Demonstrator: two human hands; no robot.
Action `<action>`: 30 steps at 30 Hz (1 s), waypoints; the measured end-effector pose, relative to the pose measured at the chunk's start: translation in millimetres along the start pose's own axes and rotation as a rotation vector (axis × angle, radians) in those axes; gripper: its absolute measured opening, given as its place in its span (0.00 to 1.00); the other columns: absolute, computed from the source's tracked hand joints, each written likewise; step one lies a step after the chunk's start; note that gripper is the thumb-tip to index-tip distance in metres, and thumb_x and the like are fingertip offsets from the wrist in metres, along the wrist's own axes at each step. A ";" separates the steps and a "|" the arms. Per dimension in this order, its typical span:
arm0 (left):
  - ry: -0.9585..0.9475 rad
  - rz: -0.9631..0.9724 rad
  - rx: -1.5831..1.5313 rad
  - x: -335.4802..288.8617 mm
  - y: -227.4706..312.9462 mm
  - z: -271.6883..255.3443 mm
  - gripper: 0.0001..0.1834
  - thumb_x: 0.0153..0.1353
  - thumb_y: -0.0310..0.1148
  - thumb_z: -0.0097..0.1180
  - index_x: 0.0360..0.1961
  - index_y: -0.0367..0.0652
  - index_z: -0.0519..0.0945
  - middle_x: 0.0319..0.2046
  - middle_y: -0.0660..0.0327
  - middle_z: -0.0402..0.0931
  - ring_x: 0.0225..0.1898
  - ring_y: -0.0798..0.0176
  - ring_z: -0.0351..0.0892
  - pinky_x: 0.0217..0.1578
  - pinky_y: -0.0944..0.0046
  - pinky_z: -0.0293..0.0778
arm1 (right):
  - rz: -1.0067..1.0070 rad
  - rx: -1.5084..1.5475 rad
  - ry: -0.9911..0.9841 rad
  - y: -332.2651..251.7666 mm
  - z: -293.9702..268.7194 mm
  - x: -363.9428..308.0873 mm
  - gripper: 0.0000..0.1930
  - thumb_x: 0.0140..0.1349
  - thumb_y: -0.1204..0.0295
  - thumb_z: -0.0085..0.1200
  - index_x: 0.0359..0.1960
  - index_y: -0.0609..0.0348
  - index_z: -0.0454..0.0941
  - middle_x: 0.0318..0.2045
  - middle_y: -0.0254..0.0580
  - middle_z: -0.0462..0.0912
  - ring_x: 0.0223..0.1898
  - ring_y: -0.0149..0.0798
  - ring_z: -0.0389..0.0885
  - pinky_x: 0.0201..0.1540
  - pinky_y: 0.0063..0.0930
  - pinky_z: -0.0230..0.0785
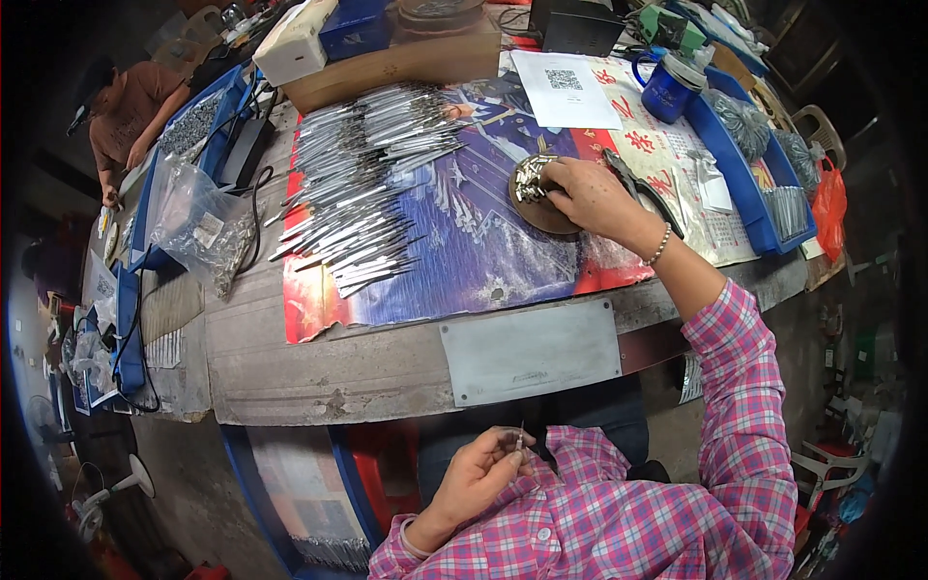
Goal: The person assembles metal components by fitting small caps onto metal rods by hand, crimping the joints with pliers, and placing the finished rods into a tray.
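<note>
Close to my body, my left hand (480, 479) pinches a thin metal piece (520, 440) upright between thumb and fingers; its lower end is hidden. My right hand (592, 198) reaches over the table to a round brown dish (543, 220). Small shiny metal pieces (529, 178) lie in that dish, and the bent fingers of my right hand come together at them. Whatever lies between those fingertips is hidden. Left of the dish, many slim silver metal rods (353, 208) are spread in overlapping rows on a printed poster sheet (522, 266).
Black-handled pliers (657, 205) lie just right of my right hand. Beyond are a blue mug (671, 92) and a blue tray (764, 193) with bagged parts. A metal plate (532, 353) covers the table's front edge. At far left sits another person (135, 116).
</note>
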State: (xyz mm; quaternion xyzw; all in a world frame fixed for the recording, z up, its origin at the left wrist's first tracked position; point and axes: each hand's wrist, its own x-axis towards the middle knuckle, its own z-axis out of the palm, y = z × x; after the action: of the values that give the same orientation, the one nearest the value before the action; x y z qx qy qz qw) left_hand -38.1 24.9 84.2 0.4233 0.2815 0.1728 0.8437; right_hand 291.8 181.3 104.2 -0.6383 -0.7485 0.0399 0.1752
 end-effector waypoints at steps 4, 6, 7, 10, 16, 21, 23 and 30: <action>-0.003 -0.011 0.008 0.8 -4.5 -2.9 0.13 0.62 0.24 0.46 0.48 0.32 0.69 0.36 0.60 0.74 0.36 0.71 0.75 0.40 0.72 0.72 | 0.052 -0.055 -0.114 -2.8 -6.1 5.6 0.07 0.49 0.76 0.49 0.31 0.65 0.73 0.30 0.54 0.77 0.36 0.56 0.75 0.39 0.46 0.66; -0.002 -0.009 0.012 1.8 -3.4 -1.6 0.13 0.62 0.24 0.46 0.48 0.32 0.70 0.35 0.60 0.74 0.36 0.72 0.75 0.39 0.71 0.72 | 0.058 -0.075 -0.154 -3.3 -5.8 8.5 0.07 0.48 0.77 0.48 0.30 0.66 0.73 0.29 0.56 0.78 0.35 0.57 0.76 0.40 0.47 0.67; -0.003 -0.009 0.012 2.3 -2.9 -1.3 0.13 0.62 0.24 0.46 0.48 0.32 0.70 0.35 0.60 0.74 0.36 0.72 0.75 0.39 0.71 0.72 | 0.046 -0.135 -0.178 -2.9 -4.7 9.4 0.07 0.47 0.77 0.49 0.30 0.66 0.73 0.28 0.57 0.78 0.35 0.57 0.76 0.39 0.47 0.67; -0.017 -0.012 0.049 2.4 0.0 1.7 0.12 0.63 0.24 0.45 0.47 0.32 0.69 0.35 0.60 0.74 0.36 0.71 0.75 0.39 0.71 0.72 | 0.008 -0.202 -0.234 1.6 -5.1 12.9 0.08 0.47 0.76 0.49 0.29 0.67 0.71 0.28 0.57 0.77 0.35 0.57 0.76 0.38 0.47 0.67; -0.052 0.012 -0.049 -0.7 6.8 10.6 0.12 0.63 0.23 0.44 0.48 0.32 0.69 0.34 0.60 0.72 0.36 0.69 0.75 0.39 0.70 0.72 | 0.032 -0.076 -0.197 2.3 -22.6 7.7 0.09 0.49 0.75 0.51 0.30 0.67 0.69 0.28 0.54 0.76 0.31 0.53 0.76 0.35 0.41 0.69; -0.101 0.097 -0.090 5.8 13.5 12.4 0.12 0.64 0.24 0.43 0.47 0.32 0.69 0.35 0.59 0.72 0.36 0.69 0.75 0.39 0.70 0.71 | 0.294 0.911 -0.133 -41.3 -48.7 -32.5 0.08 0.52 0.77 0.55 0.32 0.68 0.72 0.25 0.42 0.78 0.27 0.30 0.77 0.30 0.23 0.71; -0.100 0.086 -0.097 10.9 16.3 10.9 0.12 0.64 0.25 0.43 0.47 0.32 0.69 0.35 0.59 0.72 0.36 0.70 0.75 0.39 0.70 0.71 | 0.360 1.190 -0.313 -72.6 -59.8 -59.4 0.06 0.54 0.78 0.54 0.34 0.66 0.73 0.28 0.36 0.77 0.28 0.26 0.76 0.30 0.18 0.70; -0.142 0.021 -0.158 24.6 20.7 22.5 0.12 0.65 0.29 0.45 0.46 0.32 0.69 0.33 0.60 0.73 0.32 0.72 0.74 0.35 0.73 0.71 | 0.436 1.717 -0.603 -104.0 -17.1 -131.0 0.07 0.59 0.74 0.55 0.35 0.65 0.74 0.29 0.36 0.76 0.27 0.25 0.72 0.29 0.17 0.66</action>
State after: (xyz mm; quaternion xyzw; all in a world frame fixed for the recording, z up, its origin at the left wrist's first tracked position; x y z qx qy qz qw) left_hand -6.0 36.1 103.8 0.3696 0.2020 0.1726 0.8904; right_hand 215.4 32.6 122.0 -0.3795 -0.3404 0.7748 0.3740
